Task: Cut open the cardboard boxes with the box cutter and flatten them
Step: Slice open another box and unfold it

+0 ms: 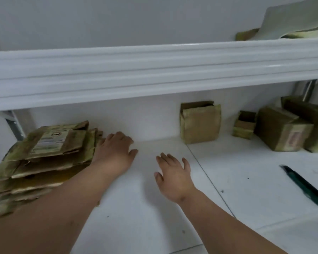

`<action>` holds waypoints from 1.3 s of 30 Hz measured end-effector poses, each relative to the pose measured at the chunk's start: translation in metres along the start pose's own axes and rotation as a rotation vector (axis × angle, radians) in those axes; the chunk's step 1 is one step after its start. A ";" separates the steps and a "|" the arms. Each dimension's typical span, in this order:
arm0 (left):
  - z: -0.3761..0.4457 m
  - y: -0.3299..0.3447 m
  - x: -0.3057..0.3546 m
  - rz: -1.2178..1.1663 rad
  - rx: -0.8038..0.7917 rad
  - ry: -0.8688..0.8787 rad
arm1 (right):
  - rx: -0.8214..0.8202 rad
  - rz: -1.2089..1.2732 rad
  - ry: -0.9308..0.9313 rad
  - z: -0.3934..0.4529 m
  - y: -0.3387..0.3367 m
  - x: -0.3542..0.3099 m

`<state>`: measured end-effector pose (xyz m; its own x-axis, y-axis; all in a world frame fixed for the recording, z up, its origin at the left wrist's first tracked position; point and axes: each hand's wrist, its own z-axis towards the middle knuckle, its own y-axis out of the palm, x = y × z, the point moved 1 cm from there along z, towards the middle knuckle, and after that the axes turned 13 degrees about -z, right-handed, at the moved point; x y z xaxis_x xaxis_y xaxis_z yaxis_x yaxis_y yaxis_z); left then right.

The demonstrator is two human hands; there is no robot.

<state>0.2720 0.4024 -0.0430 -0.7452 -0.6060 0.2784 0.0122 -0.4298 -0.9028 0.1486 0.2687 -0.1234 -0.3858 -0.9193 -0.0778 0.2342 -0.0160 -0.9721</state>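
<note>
- Hands both over white table, holding nothing.
- Left hand: fingers relaxed, slightly spread, its left edge against the stack of flattened boxes at left. Contact with the table: cannot tell.
- Right hand: fingers spread, palm down, just above or on the table; cannot tell which.
- Cutter: dark green, lying on the table far right, well apart from both hands.
- Uncut boxes at the back wall: upright box mid-right, small open box beside it, bigger boxes at far right, touching each other.
- Shelf overhead, with cardboard on its right end.
</note>
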 end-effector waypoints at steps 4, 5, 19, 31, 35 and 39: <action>0.011 0.042 0.077 -0.037 0.036 0.105 | -0.047 -0.012 0.108 -0.033 -0.007 0.090; 0.012 0.051 0.098 -0.012 0.031 0.126 | -0.056 -0.013 0.135 -0.042 -0.008 0.111; 0.073 0.157 0.253 -0.047 -0.157 0.318 | -0.106 -0.006 0.394 -0.090 -0.008 0.282; 0.134 0.210 0.349 -0.089 -0.314 0.371 | -0.034 0.050 0.628 -0.083 -0.021 0.402; 0.157 0.227 0.393 -0.131 -0.371 0.270 | 0.032 0.133 0.686 -0.071 -0.027 0.462; 0.174 0.246 0.442 -0.223 -0.423 0.176 | 0.078 0.280 0.709 -0.059 -0.036 0.514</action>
<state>0.0615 -0.0883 -0.0852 -0.8003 -0.3925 0.4533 -0.4044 -0.2050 -0.8913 -0.1101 -0.1798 -0.1418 -0.7773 -0.4211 -0.4675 0.4592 0.1284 -0.8790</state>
